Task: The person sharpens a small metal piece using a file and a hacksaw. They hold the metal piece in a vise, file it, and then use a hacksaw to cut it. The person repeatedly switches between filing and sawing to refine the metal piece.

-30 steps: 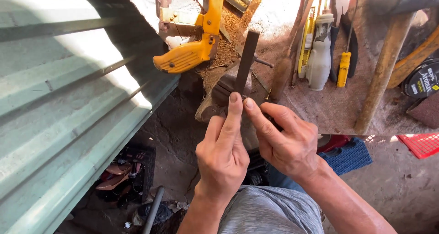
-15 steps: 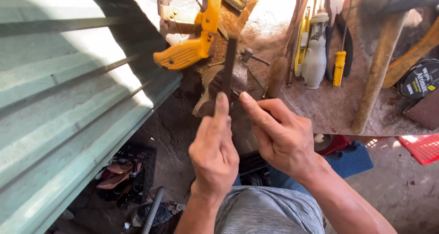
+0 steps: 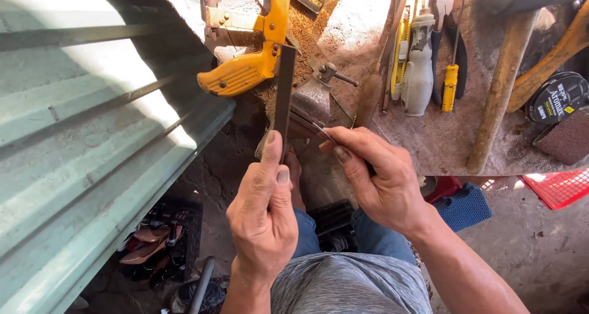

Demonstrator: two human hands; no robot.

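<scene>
Moved: left hand (image 3: 262,219) has raised the bar (image 3: 283,93) upright, clear of the vise (image 3: 308,103).
Left fingers: pinching the bar's lower end, thumb pressed on its face.
Right hand (image 3: 380,179): fingers pinching a thin rod (image 3: 324,132) just beside the bar.
Handling: bar looks stiff, fairly heavy; best held low.
Count: one bar, one rod, one vise on the surface (image 3: 429,142), one yellow saw (image 3: 245,72).

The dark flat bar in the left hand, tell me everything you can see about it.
The dark flat bar is a long, narrow strip, dull grey-brown, looking like metal. It stands nearly upright in the picture, its top end by the yellow saw handle. The left hand pinches its lower end between thumb and fingers. The right hand holds a thin tool whose tip points toward the bar's lower part; contact can't be made out.
</scene>
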